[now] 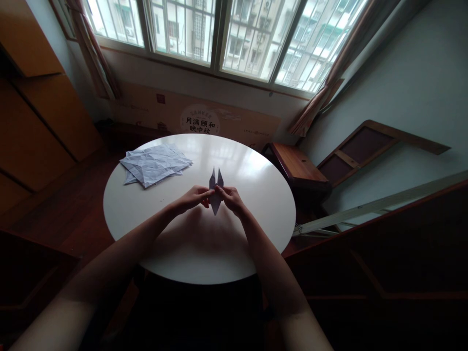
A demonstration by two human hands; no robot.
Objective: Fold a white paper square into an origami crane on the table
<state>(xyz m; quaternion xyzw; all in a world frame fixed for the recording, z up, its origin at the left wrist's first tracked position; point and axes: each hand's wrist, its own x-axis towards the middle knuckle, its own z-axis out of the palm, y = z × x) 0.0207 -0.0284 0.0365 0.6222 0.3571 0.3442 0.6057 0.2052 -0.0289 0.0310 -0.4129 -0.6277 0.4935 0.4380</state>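
Between my two hands is a small folded paper figure (215, 207), with two narrow points sticking up and away from me and one wider point aimed toward me. My left hand (197, 196) pinches its left side, fingers curled and partly under the paper. On the other side my right hand (228, 197) grips it, the thumb pressed on the middle of the folds. The figure is held a little above the white round table (175, 258). The fingertips behind the paper are hidden.
A stack of creased paper sheets (155, 163) lies at the table's far left. Beyond the right edge stands a wooden stool or small cabinet (302, 165). A printed cardboard panel (146, 107) leans below the barred window (197, 29). Dark wooden furniture (383, 273) fills the lower right.
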